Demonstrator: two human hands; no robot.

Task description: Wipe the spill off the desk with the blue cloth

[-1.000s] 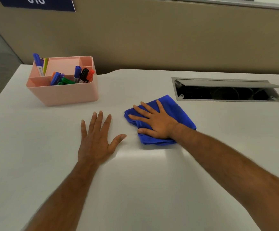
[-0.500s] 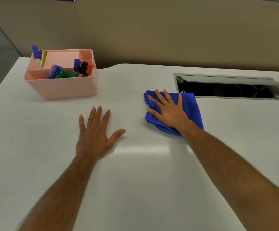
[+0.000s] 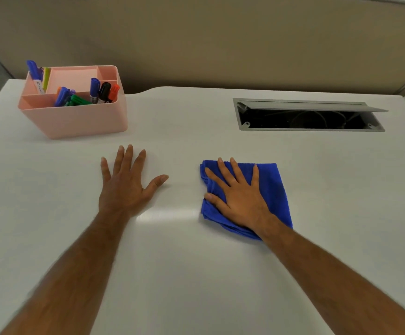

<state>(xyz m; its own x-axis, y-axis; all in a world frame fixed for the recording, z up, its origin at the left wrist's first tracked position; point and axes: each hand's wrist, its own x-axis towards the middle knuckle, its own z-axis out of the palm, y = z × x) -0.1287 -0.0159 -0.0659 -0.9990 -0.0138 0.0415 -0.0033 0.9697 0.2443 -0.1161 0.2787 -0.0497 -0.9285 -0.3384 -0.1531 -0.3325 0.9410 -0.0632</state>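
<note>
- Blue cloth [image 3: 272, 187], folded to a rough square, lies flat on the white desk [image 3: 196, 274], under the right hand [image 3: 239, 200].
- Right hand: palm down on the cloth, fingers [image 3: 223, 171] extended and slightly spread; nothing is gripped, the cloth is only pressed against the desk. The fingertips reach almost to the cloth's far edge; the thumb lies along its left edge, where the fabric is bunched into small folds.
- Left hand [image 3: 124, 189]: palm down on bare desk, fingers spread, thumb pointing toward the cloth; it holds nothing. A strip of bare desk separates its thumb tip from the cloth.
- Pink organiser [image 3: 76, 119]: beyond and to the left of the left fingertips, apart from them, with coloured markers [image 3: 95, 91] standing in its compartments.
- Grey cable hatch [image 3: 310, 114]: beyond and to the right of the right fingertips, lid open, dark inside.
- No spill can be made out on the desk surface; a pale glare patch lies between the two wrists.
</note>
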